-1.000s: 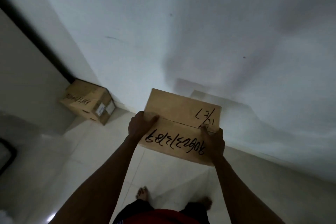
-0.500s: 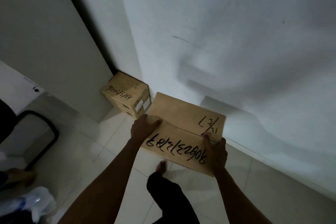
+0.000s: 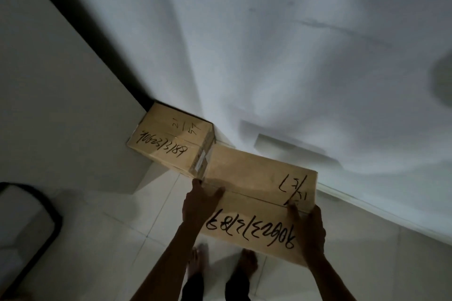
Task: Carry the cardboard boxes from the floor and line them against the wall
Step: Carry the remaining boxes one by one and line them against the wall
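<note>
Looking down through the head camera, I see a white wall [image 3: 293,56] meeting a pale tiled floor [image 3: 110,227], and in the corner a cardboard box on the floor [image 3: 171,144] sits against that wall, black marker numbers across its top. At far left lies a dark-rimmed object [image 3: 29,215] I cannot identify. My bare feet [image 3: 247,261] stand on the tiles under the load. I hold a second cardboard box [image 3: 256,193] in the air, its left end just beside the corner one. My left hand [image 3: 199,200] is clamped on its left edge, thumb on top. My right hand [image 3: 309,234] grips the right edge, thumb over the top.
</note>
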`<state>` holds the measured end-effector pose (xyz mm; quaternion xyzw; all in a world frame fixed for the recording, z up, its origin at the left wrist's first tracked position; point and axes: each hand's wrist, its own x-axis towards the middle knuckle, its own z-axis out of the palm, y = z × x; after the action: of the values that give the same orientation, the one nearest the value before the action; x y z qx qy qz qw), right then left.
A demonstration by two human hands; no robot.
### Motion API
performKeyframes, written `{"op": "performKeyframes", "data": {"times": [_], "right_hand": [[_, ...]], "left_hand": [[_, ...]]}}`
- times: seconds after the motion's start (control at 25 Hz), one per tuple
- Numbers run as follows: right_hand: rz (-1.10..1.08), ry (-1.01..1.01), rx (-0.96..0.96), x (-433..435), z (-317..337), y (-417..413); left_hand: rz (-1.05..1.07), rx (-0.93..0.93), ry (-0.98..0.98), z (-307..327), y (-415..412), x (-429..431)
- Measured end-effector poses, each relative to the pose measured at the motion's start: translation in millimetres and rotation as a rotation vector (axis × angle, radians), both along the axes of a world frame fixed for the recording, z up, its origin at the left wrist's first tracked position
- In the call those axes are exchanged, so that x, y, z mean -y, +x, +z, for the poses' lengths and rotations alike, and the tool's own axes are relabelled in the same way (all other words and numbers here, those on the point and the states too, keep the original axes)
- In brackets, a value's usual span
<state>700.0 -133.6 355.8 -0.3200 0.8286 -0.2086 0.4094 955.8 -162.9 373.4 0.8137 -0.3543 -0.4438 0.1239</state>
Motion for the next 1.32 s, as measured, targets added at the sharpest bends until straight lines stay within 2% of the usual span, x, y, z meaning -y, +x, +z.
{"op": "performKeyframes", "data": {"times": [0.32,0.6,0.72,0.92,1.08,1.32], "right_hand": [[-0.138,0.073,-0.037,40.7,-239.0,47.3],[-0.146,0.058,-0.02,77.6,-355.2,63.4],[-0.137,0.02,-0.015,93.4,-381.1,67.4],[-0.135,0.001,0.005,107.0,-410.8,71.0],[-0.133,0.011,0.022,115.2,-419.4,81.3],[-0.1,0.054,-0.002,124.6,-423.9,85.7]], "left_hand": [[-0.13,-0.012,-0.04,-240.7,38.0,60.7],[-0.201,0.054,-0.022,-365.9,47.6,98.2],[-0.276,0.164,-0.054,-389.2,48.3,104.1],[-0.594,0.304,-0.077,-402.6,49.3,97.8],[-0.731,0.512,-0.198,-412.7,57.5,94.2],[-0.746,0.446,-0.125,-420.7,62.9,103.5]]}}
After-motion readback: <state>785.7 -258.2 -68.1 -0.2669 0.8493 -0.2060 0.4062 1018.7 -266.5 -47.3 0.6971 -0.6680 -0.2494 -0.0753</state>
